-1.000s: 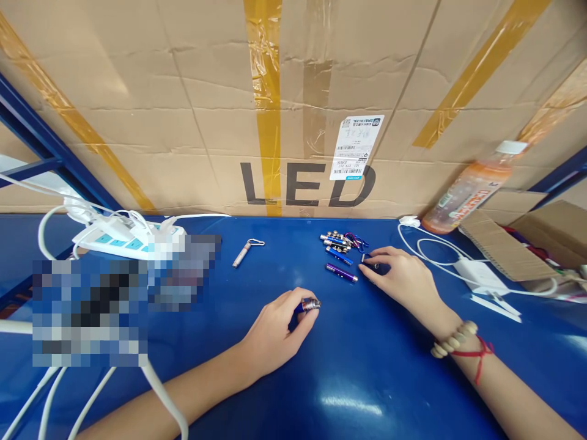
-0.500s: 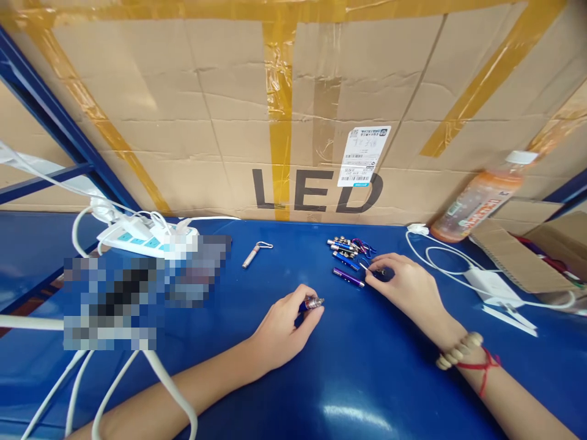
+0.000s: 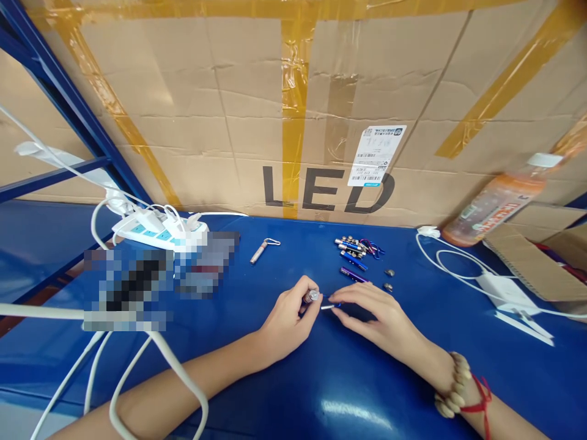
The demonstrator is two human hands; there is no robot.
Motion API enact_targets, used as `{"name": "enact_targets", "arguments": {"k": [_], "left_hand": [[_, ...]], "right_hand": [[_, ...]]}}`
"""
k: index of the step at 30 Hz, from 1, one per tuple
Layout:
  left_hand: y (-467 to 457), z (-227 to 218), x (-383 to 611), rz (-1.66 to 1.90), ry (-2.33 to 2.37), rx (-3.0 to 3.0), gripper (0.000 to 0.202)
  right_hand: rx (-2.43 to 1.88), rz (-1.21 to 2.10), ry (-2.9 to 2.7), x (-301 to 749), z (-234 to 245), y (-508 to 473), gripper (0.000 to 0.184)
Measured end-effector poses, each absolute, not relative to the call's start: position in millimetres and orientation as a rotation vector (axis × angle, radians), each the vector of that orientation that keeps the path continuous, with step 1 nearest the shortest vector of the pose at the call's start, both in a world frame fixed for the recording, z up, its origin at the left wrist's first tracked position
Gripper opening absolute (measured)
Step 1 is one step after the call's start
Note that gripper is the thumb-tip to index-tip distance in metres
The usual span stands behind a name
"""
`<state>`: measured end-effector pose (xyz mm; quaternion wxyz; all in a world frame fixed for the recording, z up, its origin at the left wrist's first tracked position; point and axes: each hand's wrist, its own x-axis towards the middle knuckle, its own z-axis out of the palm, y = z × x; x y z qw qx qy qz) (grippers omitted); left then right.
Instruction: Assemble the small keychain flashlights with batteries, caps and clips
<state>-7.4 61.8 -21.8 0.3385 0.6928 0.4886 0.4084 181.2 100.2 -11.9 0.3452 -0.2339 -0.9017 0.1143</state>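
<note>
My left hand (image 3: 288, 321) is closed round a small metal tube (image 3: 312, 296), whose silvery end points out between thumb and fingers. In a pinch, my right hand (image 3: 378, 310) holds a small blue-and-silver clip piece (image 3: 328, 307) just right of the tube, a slight gap between them. Beyond the right fingers lie a purple pen-shaped tube (image 3: 352, 274) and a blue tube (image 3: 354, 261). Behind these is a pile of blue and silver tubes and small button cells (image 3: 349, 246), with coloured clips (image 3: 373, 247) beside it. Small dark-silver pieces (image 3: 387, 286) lie to the right.
A silver tube with a wire clip (image 3: 259, 251) lies left of centre. Farther left are a power strip (image 3: 156, 234), cables and a blurred-out area. A large cardboard box (image 3: 247, 110) stands behind. At right are a drink bottle (image 3: 499, 205), a white charger (image 3: 502, 288) and an open carton (image 3: 527, 256).
My right hand has moved left and nearer from the pile with the clip piece, stopping beside my left hand. Small pieces it covered now show on the table. The view has shifted slightly.
</note>
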Motion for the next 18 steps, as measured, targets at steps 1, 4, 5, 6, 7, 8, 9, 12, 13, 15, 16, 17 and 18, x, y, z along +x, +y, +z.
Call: {"name": "enact_targets", "arguments": {"k": [1, 4, 5, 6, 7, 8, 9, 12, 13, 15, 16, 17, 18], "left_hand": [[61.9, -22.2, -7.3, 1.062, 1.275, 1.797, 0.016], [61.8, -22.9, -7.0, 1.057, 1.285, 1.789, 0.019], [61.7, -23.0, -6.9, 1.053, 1.287, 1.798, 0.019], [61.6, -23.1, -6.6, 1.048, 1.286, 1.811, 0.02], [61.5, -23.1, -6.4, 1.041, 1.284, 1.826, 0.021], [61.4, -23.1, -6.1, 1.033, 1.283, 1.84, 0.021], [61.4, -23.1, -5.9, 1.024, 1.283, 1.852, 0.022], [61.7, -22.9, -5.1, 1.011, 1.286, 1.868, 0.023], [61.8, -22.8, -4.9, 1.012, 1.281, 1.871, 0.023], [61.8, -22.4, -4.7, 1.016, 1.265, 1.876, 0.023], [61.7, -22.2, -4.8, 1.018, 1.257, 1.878, 0.022], [61.6, -22.0, -4.8, 1.021, 1.25, 1.881, 0.022], [61.3, -21.9, -4.9, 1.023, 1.244, 1.885, 0.022]], "right_hand": [[-0.622, 0.29, -2.342, 181.5, -13.0, 100.2, 0.02], [-0.612, 0.252, -2.386, 181.2, -14.5, 99.1, 0.031], [-0.604, 0.239, -2.408, 180.5, -14.6, 98.3, 0.031], [-0.601, 0.223, -2.431, 179.6, -14.6, 97.4, 0.03], [-0.601, 0.197, -2.451, 178.6, -14.7, 96.4, 0.029], [-0.601, 0.155, -2.469, 177.6, -15.0, 95.5, 0.028], [-0.596, 0.101, -2.484, 176.6, -15.3, 94.7, 0.027], [-0.573, -0.053, -2.498, 174.2, -16.8, 93.0, 0.026], [-0.569, -0.076, -2.494, 173.7, -17.1, 92.8, 0.025], [-0.568, -0.083, -2.486, 172.8, -17.3, 92.3, 0.024], [-0.565, -0.077, -2.48, 172.5, -17.3, 92.1, 0.024], [-0.562, -0.07, -2.474, 172.3, -17.4, 91.7, 0.023], [-0.562, -0.061, -2.469, 172.1, -17.4, 91.3, 0.022]]}}
